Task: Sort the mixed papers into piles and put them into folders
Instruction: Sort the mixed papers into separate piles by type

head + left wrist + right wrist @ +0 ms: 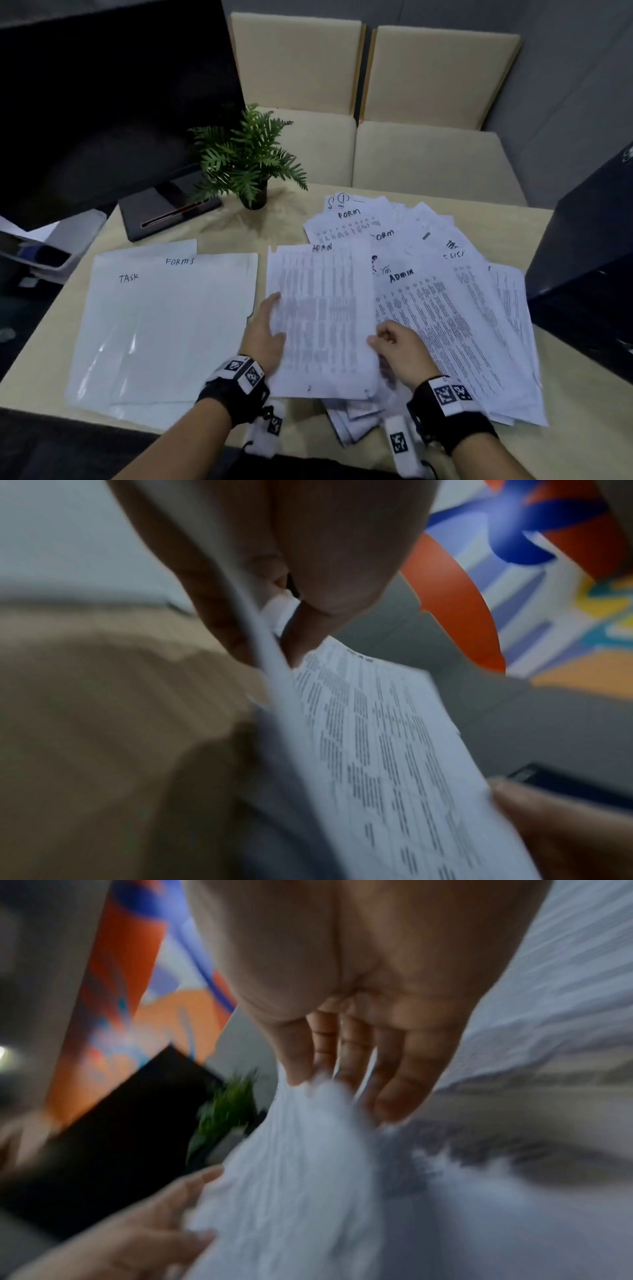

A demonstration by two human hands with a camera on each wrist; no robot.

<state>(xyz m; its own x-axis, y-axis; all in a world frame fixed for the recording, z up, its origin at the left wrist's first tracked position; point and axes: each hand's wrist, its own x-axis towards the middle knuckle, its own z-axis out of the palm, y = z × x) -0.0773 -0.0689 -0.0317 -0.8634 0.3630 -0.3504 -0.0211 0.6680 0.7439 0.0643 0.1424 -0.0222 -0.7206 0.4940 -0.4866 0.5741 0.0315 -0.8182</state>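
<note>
Both hands are gripping one printed sheet [318, 315]: L hand [265, 329] is pinching its left edge, thumb on top & fingers underneath, while R hand [397, 346] is pinching the right edge w/ curled fingers. The sheet is hanging raised over the table [41, 325], its right side overlapping the paper pile [462, 308]. A hand-written heading at its top is reading approx. "ADMIN", partly blurred. The pile is lying fanned out on the right half of the table, sheets overlapping, w/ headings FORM & ADMIN showing. Just left of the held sheet, the TASK folder [144, 342] is lying flat, overlapping the FORMS folder [219, 274]; both are white. Behind them a potted fern [246, 157] is standing next to the base of a dark monitor [102, 102]. Beyond the far table edge, cream seats [428, 154] are sitting side by side. Both wrist views are showing heavy blur, so the fine print isn't legible.
</note>
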